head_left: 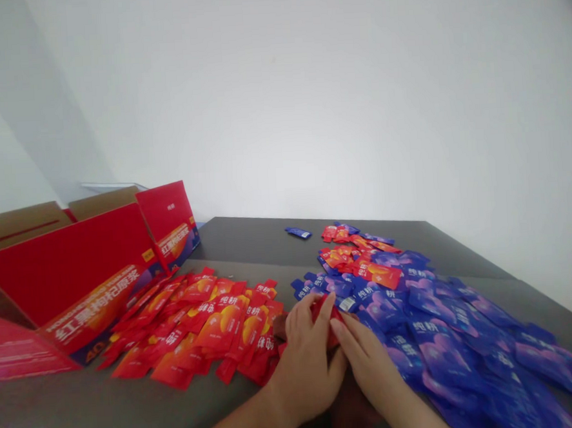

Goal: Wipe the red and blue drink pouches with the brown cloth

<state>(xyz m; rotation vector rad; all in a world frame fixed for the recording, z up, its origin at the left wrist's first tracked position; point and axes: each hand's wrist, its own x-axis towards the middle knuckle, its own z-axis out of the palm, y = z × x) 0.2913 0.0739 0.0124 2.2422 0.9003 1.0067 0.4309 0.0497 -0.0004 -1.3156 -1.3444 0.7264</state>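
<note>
My left hand (305, 361) and my right hand (370, 359) come together at the front middle of the dark table, closed around a red sachet (329, 318). Mostly covered by my fingers, it may be one sachet or more; I cannot tell. Left of my hands spreads a pile of red-orange sachets (220, 324). To the right lies a larger heap of blue-purple sachets (444, 349), close beside my right hand. Something brown shows in part below and behind my hands; its kind is unclear.
At the left stands a red printed cardboard carton (90, 271) with its flaps up. Mixed red and blue sachets (351, 252) lie behind the blue heap. A single blue sachet (298, 232) rests apart near the table's (249, 239) far edge, before a white wall (308, 96).
</note>
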